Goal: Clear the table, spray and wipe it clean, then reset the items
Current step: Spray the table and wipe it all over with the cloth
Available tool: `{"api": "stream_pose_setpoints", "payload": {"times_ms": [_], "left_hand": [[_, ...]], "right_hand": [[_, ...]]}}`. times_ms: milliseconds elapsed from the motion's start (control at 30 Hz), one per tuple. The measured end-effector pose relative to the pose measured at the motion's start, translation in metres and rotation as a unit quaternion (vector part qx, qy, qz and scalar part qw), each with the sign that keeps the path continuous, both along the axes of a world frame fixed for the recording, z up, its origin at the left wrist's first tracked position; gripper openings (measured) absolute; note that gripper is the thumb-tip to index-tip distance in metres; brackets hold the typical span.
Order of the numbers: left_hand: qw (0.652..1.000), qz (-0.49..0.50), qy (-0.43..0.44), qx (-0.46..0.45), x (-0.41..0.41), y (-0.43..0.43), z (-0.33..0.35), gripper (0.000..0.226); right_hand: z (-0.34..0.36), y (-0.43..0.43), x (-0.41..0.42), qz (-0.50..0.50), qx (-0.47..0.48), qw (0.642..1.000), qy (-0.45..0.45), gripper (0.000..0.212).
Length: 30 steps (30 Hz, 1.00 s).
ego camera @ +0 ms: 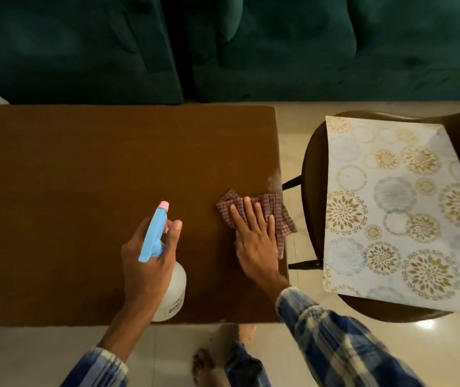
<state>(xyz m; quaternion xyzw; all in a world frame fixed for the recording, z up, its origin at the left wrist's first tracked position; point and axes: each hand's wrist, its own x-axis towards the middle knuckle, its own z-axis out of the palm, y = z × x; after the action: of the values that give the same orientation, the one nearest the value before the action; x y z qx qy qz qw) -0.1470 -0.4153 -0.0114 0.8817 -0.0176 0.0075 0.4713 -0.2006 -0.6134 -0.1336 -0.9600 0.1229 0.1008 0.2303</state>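
Right edge of table (83, 177): red-checked cloth (275, 208) lies crumpled, one corner hanging past the edge.
Right hand (254, 241): flat on the cloth, fingers straight and slightly spread, pressing it to the wood.
Left hand (145, 263): curled round the neck of the spray bottle (177, 287), forefinger out by the trigger; near the front edge, nozzle pointing to the far edge.
Bottle details: blue head, pink tip, clear body — label too blurred to read.
Pale patch (275, 178): at the right edge beyond the cloth — possibly spray, hard to tell.
Chair (311, 191): just right of the table, patterned mat (391, 205) on its seat.
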Motion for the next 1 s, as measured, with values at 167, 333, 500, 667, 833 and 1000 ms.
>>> {"api": "stream_pose_setpoints", "payload": {"times_ms": [167, 333, 500, 667, 833, 1000], "left_hand": [[1.000, 0.001, 0.010, -0.011, 0.009, -0.023, 0.003, 0.028], [1.000, -0.022, -0.005, -0.019, 0.026, -0.045, 0.003, 0.030], [0.999, -0.013, -0.009, -0.030, 0.046, -0.061, 0.006, 0.046], [0.998, -0.026, -0.018, -0.051, 0.061, -0.072, 0.013, 0.037], [0.998, -0.033, -0.031, -0.041, 0.079, -0.083, 0.003, 0.035], [0.997, -0.036, -0.028, -0.062, 0.096, -0.088, 0.002, 0.035]], "right_hand": [[0.017, 0.022, -0.087, 0.010, 0.028, 1.000, -0.006, 0.063], [-0.007, -0.040, 0.013, -0.049, 0.010, 0.999, -0.013, 0.060], [-0.004, -0.064, 0.044, -0.038, -0.016, 0.999, -0.014, 0.060], [0.003, -0.032, -0.033, -0.027, 0.019, 0.999, -0.019, 0.061], [-0.014, -0.093, 0.121, -0.046, 0.008, 0.999, -0.020, 0.062], [-0.009, -0.101, 0.153, -0.049, 0.007, 0.999, -0.022, 0.064]]}}
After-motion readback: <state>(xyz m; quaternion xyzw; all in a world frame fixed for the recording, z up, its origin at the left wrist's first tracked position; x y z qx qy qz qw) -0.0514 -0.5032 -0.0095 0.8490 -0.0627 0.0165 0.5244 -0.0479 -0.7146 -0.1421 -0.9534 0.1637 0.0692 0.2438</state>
